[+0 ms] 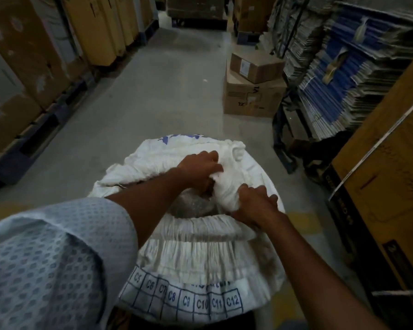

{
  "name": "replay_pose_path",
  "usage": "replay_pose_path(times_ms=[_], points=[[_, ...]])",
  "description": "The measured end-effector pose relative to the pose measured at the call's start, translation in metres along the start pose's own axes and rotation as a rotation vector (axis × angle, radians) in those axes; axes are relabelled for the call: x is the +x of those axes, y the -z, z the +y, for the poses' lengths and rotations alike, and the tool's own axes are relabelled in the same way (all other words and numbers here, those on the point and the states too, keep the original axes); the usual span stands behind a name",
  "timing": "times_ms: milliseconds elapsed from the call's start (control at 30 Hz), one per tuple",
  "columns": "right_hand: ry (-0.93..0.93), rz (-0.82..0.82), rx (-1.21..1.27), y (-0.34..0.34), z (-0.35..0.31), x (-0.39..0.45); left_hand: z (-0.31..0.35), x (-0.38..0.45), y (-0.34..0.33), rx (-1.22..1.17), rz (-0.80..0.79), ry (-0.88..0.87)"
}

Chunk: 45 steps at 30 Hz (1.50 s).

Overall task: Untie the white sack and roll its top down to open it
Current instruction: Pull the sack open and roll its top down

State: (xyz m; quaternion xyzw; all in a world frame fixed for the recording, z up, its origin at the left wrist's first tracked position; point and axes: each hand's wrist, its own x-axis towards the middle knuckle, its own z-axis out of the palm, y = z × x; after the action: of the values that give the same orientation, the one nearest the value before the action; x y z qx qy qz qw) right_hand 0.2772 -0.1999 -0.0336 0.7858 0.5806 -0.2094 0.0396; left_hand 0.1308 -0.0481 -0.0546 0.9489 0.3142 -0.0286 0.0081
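The white sack (196,256) stands on the floor right below me, with a blue printed grid of cells marked C5 to C12 on its near side. Its mouth gapes in the middle, and a clear plastic liner (191,204) shows inside. The near rim is bunched into a thick gathered roll. My left hand (200,169) grips the crumpled white fabric at the far right of the mouth. My right hand (255,206) clutches the same bunched fabric just below it. Both hands touch the sack top.
A grey concrete aisle (157,91) runs ahead. Tall cardboard cartons on dark pallets (29,67) line the left. Two brown boxes (253,91) sit stacked at the right, beside shelves of flat folded blue and white cartons (343,75). A big carton (391,175) stands close at right.
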Motion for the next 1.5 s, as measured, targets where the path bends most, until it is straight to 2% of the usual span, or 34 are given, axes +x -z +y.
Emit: replay_pose_path(times_ms=[67,133,233,300,367,433,500,600,733,767,867,900,933,1000,1067,1133,1167,1233,1333,1433,1500], points=[[0.035,0.033,0.077,0.006,0.008,0.006,-0.007,0.011,0.014,-0.297,0.079,0.019],[0.038,0.142,0.244,0.016,0.018,0.015,-0.015,0.02,0.037,-0.47,0.091,0.091],[-0.037,0.284,0.732,0.038,0.03,0.023,-0.026,0.029,0.074,-0.63,0.063,0.235],[-0.139,0.258,1.061,0.054,0.033,0.021,-0.032,0.041,0.084,-0.773,0.032,0.312],[-0.239,0.184,1.245,0.052,0.038,0.023,-0.034,0.051,0.088,-0.84,-0.098,0.34],[-0.333,0.072,1.312,0.039,0.039,0.026,-0.034,0.056,0.086,-0.833,-0.226,0.378],[-0.378,-0.003,1.339,0.026,0.044,0.032,-0.037,0.059,0.077,-0.695,-0.215,0.356],[-0.359,0.027,1.219,0.018,0.048,0.031,-0.044,0.05,0.067,-0.452,-0.092,0.27],[-0.189,0.105,0.914,0.024,0.043,0.028,-0.062,0.014,0.068,-0.551,-0.107,0.194],[-0.129,0.109,0.827,0.027,0.039,0.026,-0.066,0.003,0.069,-0.556,-0.018,0.189],[0.071,0.145,0.375,0.043,0.025,0.016,-0.074,-0.031,0.063,-0.495,0.481,0.237],[0.105,0.172,0.18,0.049,0.015,0.01,-0.075,-0.043,0.06,-0.466,0.598,0.267],[0.131,0.225,0.019,0.054,0.003,0.003,-0.074,-0.053,0.057,-0.438,0.649,0.302],[0.255,0.445,-0.068,0.061,-0.032,-0.012,-0.068,-0.074,0.054,-0.346,0.621,0.365],[0.447,0.76,0.055,0.055,-0.07,-0.018,-0.06,-0.089,0.05,-0.199,0.571,0.449],[0.584,0.933,0.197,0.04,-0.099,-0.015,-0.051,-0.101,0.043,-0.074,0.511,0.555],[0.63,0.917,0.207,0.031,-0.109,-0.007,-0.049,-0.105,0.038,-0.035,0.46,0.594],[0.649,0.779,0.076,0.014,-0.119,0.014,-0.051,-0.115,0.025,-0.003,0.339,0.638],[0.534,0.578,-0.178,0.001,-0.118,0.051,-0.059,-0.124,0.006,0.073,0.13,0.651],[0.489,0.504,-0.358,-0.002,-0.112,0.082,-0.067,-0.129,-0.005,0.121,0.007,0.653],[0.446,0.524,-0.426,-0.002,-0.109,0.102,-0.074,-0.129,-0.01,0.191,-0.024,0.66]])
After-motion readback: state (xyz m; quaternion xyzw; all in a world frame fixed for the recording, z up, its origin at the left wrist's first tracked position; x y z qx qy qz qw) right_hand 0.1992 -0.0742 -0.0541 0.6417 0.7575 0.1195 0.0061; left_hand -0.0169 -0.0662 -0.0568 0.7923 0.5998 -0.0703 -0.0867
